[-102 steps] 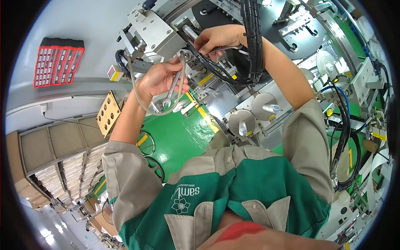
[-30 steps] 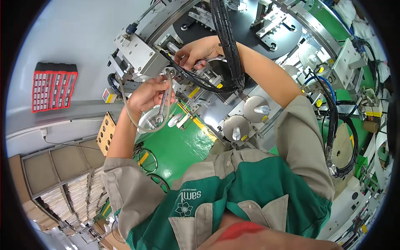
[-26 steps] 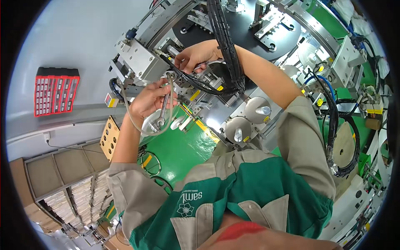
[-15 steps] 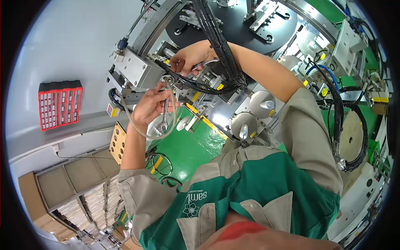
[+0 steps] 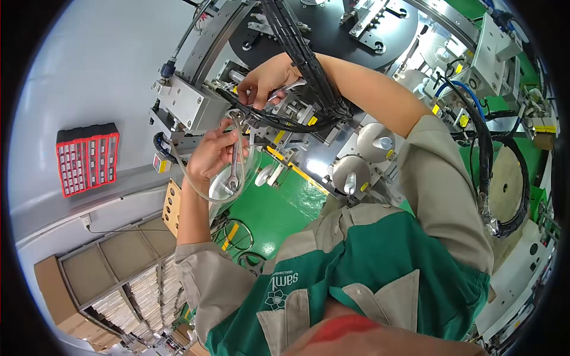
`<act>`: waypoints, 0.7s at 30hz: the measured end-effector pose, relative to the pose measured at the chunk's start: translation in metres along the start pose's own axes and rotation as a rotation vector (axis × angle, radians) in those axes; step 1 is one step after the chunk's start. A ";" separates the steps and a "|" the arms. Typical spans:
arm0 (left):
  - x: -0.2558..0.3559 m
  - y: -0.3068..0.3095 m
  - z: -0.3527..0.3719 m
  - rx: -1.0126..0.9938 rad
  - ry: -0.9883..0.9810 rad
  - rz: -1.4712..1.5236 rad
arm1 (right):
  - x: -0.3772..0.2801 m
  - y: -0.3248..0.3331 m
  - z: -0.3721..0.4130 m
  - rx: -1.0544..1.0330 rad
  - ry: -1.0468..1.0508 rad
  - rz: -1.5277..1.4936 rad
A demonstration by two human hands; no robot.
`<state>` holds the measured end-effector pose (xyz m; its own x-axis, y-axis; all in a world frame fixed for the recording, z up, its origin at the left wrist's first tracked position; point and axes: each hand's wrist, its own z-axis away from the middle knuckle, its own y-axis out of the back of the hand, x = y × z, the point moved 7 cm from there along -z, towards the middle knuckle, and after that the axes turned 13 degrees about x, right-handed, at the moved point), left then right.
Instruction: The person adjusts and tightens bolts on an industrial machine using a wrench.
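My left hand [image 5: 214, 151] is closed on a silver wrench [image 5: 235, 163], which hangs nearly upright with its open end down and its upper end at a metal fitting. A clear looped hose [image 5: 205, 194] passes beside that hand. Just above and to the right, my right hand [image 5: 264, 83] is closed round a second shiny metal tool [image 5: 289, 88], apparently a wrench, partly hidden by the fingers. Its fingertips are near the machine's small metal parts and a black cable bundle [image 5: 306, 56], which crosses in front of the right wrist.
A metal block [image 5: 189, 101] on a rail stands left of my hands. Behind is a black turntable [image 5: 380, 29]. Two round discs [image 5: 350, 173] are at the lower right. A red parts organizer [image 5: 88, 160] is on the left, with shelving [image 5: 95, 258] below it.
The whole view has shifted slightly. The tool in my right hand has tilted a little, its free end lying lower left of the cables. My left hand keeps its hold on the wrench.
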<state>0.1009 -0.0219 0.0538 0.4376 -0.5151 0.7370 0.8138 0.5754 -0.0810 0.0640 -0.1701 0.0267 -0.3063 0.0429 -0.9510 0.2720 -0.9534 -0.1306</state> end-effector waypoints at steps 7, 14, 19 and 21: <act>0.000 0.002 -0.002 -0.005 -0.011 -0.035 | 0.001 0.000 0.000 -0.006 -0.034 -0.030; 0.002 0.001 -0.002 -0.017 -0.007 -0.042 | 0.002 0.001 -0.003 -0.010 -0.044 -0.023; 0.004 -0.001 -0.001 -0.026 -0.005 -0.056 | 0.001 0.001 -0.002 -0.025 -0.054 -0.034; 0.004 0.001 -0.002 -0.021 -0.016 -0.081 | 0.002 0.001 -0.001 -0.016 -0.058 -0.034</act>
<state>0.1041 -0.0243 0.0551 0.3641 -0.5491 0.7523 0.8542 0.5188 -0.0348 0.0648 -0.1706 0.0248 -0.3678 0.0576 -0.9281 0.2751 -0.9467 -0.1677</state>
